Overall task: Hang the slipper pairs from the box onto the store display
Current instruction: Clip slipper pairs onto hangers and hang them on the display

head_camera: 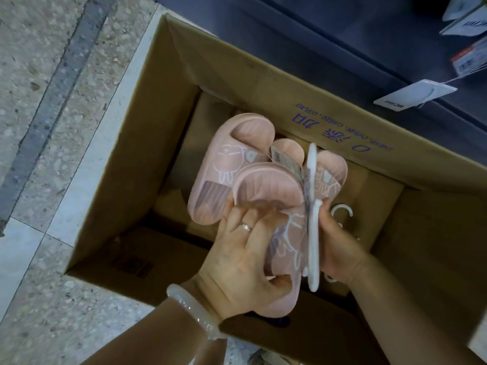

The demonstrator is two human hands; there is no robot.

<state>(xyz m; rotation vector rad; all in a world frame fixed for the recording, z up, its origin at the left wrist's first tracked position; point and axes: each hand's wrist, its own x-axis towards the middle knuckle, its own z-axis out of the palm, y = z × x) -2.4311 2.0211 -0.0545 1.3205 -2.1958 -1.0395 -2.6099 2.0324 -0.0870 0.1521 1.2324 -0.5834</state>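
Slippers (232,164) sit above the open box (147,127), between left hand (245,256) and right hand (337,241).

The floor (47,83) is grey speckled stone with a dark strip (56,83); a dark shelf unit (355,40) stands at the top right, in dim light

Slippers (232,164) were dusty pink w/ white line-drawn animal doodles and a mauve striped patch by the heel. Hanger (313,233) btwn them was plain white. Box (147,122) was brown cardboard w/ blue-purple print on the inner wall, dark barcode on a flap. Bangle (192,309) was pale, milky-clear; ring (247,227) silver. Floor (39,75) was speckled grey-beige w/ a grey strip. Tag (413,94) was white.
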